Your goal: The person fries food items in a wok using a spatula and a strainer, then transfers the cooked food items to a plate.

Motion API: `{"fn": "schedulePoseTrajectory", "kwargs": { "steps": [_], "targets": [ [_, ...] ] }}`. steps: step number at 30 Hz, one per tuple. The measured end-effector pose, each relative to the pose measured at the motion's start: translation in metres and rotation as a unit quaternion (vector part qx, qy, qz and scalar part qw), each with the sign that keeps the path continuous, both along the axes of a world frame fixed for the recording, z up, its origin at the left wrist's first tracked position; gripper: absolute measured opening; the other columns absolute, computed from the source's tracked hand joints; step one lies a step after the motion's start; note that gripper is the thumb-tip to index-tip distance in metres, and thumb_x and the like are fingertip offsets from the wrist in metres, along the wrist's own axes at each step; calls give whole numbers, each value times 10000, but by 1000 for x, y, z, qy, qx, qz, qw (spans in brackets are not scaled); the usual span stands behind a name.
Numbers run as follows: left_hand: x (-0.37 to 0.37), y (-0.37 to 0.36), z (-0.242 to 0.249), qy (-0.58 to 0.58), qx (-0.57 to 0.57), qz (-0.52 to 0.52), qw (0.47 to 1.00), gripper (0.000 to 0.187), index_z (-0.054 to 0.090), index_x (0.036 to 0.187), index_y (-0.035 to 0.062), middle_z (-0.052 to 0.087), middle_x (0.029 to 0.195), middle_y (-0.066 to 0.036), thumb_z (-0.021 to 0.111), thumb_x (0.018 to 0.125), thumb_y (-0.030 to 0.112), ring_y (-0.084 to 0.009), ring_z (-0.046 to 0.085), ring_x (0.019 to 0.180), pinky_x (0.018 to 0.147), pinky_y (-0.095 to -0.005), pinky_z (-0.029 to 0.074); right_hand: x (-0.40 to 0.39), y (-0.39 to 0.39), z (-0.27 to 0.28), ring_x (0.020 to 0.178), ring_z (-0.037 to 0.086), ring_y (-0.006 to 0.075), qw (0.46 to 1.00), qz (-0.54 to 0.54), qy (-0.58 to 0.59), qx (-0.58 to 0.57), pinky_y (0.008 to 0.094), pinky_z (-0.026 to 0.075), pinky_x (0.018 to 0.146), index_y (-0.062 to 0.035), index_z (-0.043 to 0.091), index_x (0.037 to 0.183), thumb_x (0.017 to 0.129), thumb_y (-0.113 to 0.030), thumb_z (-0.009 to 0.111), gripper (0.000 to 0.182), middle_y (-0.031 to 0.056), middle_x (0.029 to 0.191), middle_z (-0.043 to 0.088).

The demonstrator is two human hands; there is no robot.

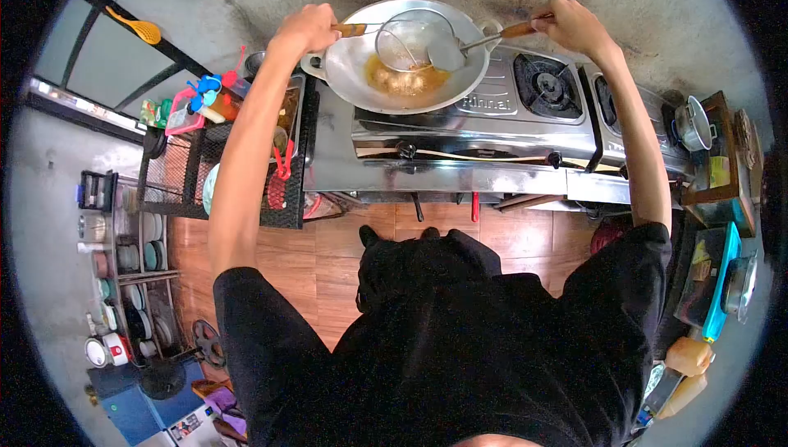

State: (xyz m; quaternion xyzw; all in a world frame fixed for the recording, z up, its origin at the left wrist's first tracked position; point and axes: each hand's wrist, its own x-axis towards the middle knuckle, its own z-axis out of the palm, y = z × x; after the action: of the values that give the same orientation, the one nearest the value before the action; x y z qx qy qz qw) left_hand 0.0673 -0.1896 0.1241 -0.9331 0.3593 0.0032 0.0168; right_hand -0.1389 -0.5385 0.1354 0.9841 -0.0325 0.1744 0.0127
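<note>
My left hand is closed round the wooden handle of a wire strainer, whose round mesh hangs over the wok. In my right hand is the wooden handle of a metal spatula, its flat blade reaching into the wok beside the strainer's rim. The wide metal wok sits on the left burner. Bubbling golden oil lies in its bottom, with pale brown food pieces frying in it, just below the strainer and spatula blade.
The silver gas stove has a bare burner right of the wok. A black mesh rack with bottles and utensils stands left. At far right is a metal pot. Dish shelves line the left wall; a yellow slotted turner hangs above.
</note>
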Motion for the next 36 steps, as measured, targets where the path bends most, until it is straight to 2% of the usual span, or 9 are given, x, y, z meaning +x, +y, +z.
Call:
{"fn": "schedulePoseTrajectory", "kwargs": {
  "steps": [5,10,12,15,19,24,29,32,36],
  "targets": [
    [24,10,-9,80,-28,-28,996,280,698,980,88,665,829,-202,642,790,285,-320,646,774,737,-399,489,-9,4,14,848,655,327,992,4,91,85,372,500,771,28,683,933,824,-208,620,267,207,881,671],
    [36,18,-21,118,-72,-39,990,281,701,935,39,650,697,-159,635,803,278,-240,610,620,616,-371,473,-23,3,14,789,660,336,995,20,37,91,385,502,723,47,675,932,837,-220,614,289,222,843,668],
    [38,18,-20,200,-79,14,976,283,696,872,4,568,569,-85,618,835,274,-153,493,474,472,-334,394,-28,6,18,778,659,337,996,22,6,83,391,501,710,46,675,932,842,-227,612,294,225,840,667],
    [39,24,-20,232,-133,53,962,297,686,847,3,488,522,-23,595,867,285,-98,374,410,401,-305,300,-34,9,25,802,656,325,993,-7,58,101,393,495,710,49,675,929,851,-248,607,315,230,860,663],
    [47,35,-13,237,-132,82,959,306,681,853,12,493,509,-23,576,885,297,-100,370,394,392,-310,297,-39,6,21,797,652,324,987,-56,70,133,389,493,715,52,672,942,855,-254,602,326,234,866,660],
    [61,59,-9,203,-111,87,969,302,670,774,4,535,538,-43,595,842,288,-144,467,464,468,-331,389,-46,10,14,757,650,332,989,-40,36,135,394,492,701,59,667,946,855,-249,599,328,239,840,658],
    [68,86,-14,162,-127,74,976,317,649,728,16,502,490,-14,571,870,288,-98,418,402,405,-303,333,-34,12,-1,755,634,400,988,-62,27,139,446,490,717,28,672,887,840,-271,579,316,272,789,630],
    [69,98,-12,151,-130,72,977,340,643,699,8,515,492,-23,570,865,296,-106,436,399,406,-307,349,-29,29,2,671,637,327,991,-55,33,117,389,485,653,52,663,903,850,-219,587,287,247,752,633],
    [77,103,-15,109,-124,52,985,352,657,722,-20,557,527,-88,574,852,296,-168,509,442,461,-347,413,-25,54,12,688,640,351,989,-87,60,106,400,487,651,46,666,885,849,-225,585,285,247,753,630]
  ]
}}
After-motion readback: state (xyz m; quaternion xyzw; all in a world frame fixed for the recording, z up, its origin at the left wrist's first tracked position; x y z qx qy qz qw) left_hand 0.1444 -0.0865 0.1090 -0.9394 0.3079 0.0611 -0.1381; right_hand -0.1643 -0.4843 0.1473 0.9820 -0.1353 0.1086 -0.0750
